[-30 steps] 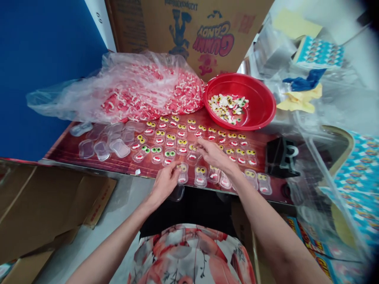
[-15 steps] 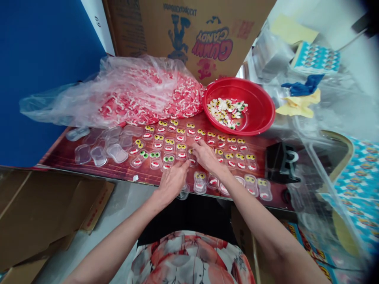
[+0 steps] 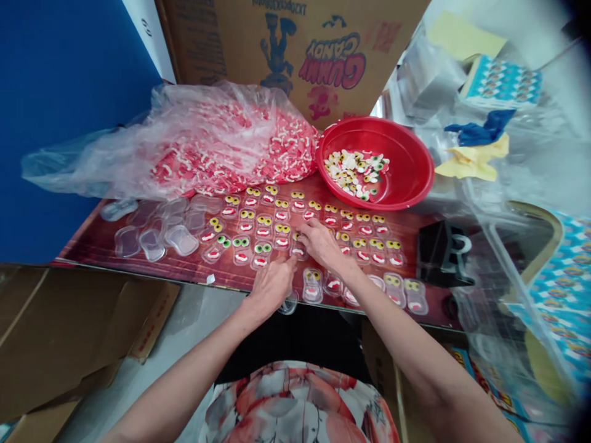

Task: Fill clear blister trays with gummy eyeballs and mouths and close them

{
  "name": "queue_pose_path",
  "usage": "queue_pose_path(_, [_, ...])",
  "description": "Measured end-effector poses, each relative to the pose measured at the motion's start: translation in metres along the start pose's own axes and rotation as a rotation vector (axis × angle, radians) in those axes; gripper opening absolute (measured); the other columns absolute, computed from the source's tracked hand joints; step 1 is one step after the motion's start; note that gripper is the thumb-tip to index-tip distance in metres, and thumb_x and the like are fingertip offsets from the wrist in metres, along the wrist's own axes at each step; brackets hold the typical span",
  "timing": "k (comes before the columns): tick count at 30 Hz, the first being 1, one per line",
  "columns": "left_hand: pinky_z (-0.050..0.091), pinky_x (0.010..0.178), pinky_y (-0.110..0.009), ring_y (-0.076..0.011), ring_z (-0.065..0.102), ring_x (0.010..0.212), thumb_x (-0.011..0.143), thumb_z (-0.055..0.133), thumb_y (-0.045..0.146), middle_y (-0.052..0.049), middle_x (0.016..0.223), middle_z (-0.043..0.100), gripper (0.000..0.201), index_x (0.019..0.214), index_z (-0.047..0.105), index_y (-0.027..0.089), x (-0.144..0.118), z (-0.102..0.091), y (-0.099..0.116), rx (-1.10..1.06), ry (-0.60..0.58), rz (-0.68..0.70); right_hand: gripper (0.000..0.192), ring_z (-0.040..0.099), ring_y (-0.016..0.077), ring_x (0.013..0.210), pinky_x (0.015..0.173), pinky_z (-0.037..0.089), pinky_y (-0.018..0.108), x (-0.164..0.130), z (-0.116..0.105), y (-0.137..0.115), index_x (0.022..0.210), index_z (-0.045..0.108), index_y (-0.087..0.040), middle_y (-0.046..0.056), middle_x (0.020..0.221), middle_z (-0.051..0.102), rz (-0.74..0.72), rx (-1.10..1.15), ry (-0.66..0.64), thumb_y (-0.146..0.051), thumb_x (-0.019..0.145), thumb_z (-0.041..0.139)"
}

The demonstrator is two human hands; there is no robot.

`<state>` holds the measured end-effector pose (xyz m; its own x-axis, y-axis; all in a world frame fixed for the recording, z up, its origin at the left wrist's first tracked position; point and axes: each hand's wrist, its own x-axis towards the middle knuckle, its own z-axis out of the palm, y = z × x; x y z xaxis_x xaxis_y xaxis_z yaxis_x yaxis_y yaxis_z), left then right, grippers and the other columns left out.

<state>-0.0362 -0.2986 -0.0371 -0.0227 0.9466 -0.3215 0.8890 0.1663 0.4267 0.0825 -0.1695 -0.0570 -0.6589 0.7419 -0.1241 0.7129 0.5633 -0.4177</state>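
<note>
My right hand (image 3: 321, 246) reaches over the rows, its fingers pinched together at the yellow gummy eyes of a small clear plastic tray (image 3: 298, 249). A red and white gummy mouth lies in that tray's lower half. My left hand (image 3: 274, 283) rests just below and to the left, index finger stretched to the tray's lower edge, the other fingers partly hidden. Under the left hand, another clear tray (image 3: 289, 303) juts past the table edge. Around both hands, several filled trays (image 3: 263, 226) hold gummy eyes and mouths; a few have green eyes (image 3: 263, 248).
A red basin (image 3: 410, 178) holds loose gummy eyes (image 3: 353, 169). Left of it lies a plastic bag of red and white gummies (image 3: 221, 144). Clear trays (image 3: 181, 239) sit at the table's left, a black holder (image 3: 441, 252) at the right. A cardboard box (image 3: 240, 43) stands behind.
The view has shifted slightly. My right hand stays at the same tray's eyes, and my left fingertip has moved slightly down along the tray's edge.
</note>
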Motion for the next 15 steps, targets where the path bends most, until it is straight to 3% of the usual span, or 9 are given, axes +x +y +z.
queue_pose_path(8, [0.05, 0.08, -0.035, -0.0254, 0.069, 0.093, 0.098, 0.038, 0.024, -0.012, 0.103, 0.074, 0.038, 0.125, 0.065, 0.024, 0.001, -0.012, 0.004, -0.038, -0.054, -0.03, 0.032, 0.053, 0.0182, 0.079, 0.072, 0.042, 0.028, 0.004, 0.014, 0.001, 0.105, 0.074, -0.017, 0.008, 0.098, 0.057, 0.031, 0.004, 0.014, -0.022, 0.095, 0.045])
queue_pose_path(11, [0.05, 0.086, -0.036, -0.0262, 0.069, 0.096, 0.097, 0.041, 0.023, -0.014, 0.105, 0.074, 0.037, 0.12, 0.068, 0.02, -0.002, -0.01, 0.001, -0.159, 0.042, 0.01, 0.032, 0.055, 0.0199, 0.084, 0.077, 0.045, 0.03, 0.0, 0.01, -0.001, 0.109, 0.074, -0.015, 0.011, 0.102, 0.057, 0.029, 0.028, 0.046, -0.017, 0.092, 0.046])
queue_pose_path(15, [0.049, 0.092, -0.035, -0.0229, 0.067, 0.101, 0.095, 0.046, 0.028, -0.01, 0.107, 0.075, 0.032, 0.111, 0.071, 0.018, -0.007, -0.002, -0.017, -0.588, 0.283, -0.024, 0.041, 0.058, 0.0218, 0.094, 0.086, 0.048, 0.034, -0.021, -0.001, -0.008, 0.126, 0.067, -0.017, 0.012, 0.107, 0.056, -0.042, 0.182, 0.175, -0.014, 0.089, 0.049])
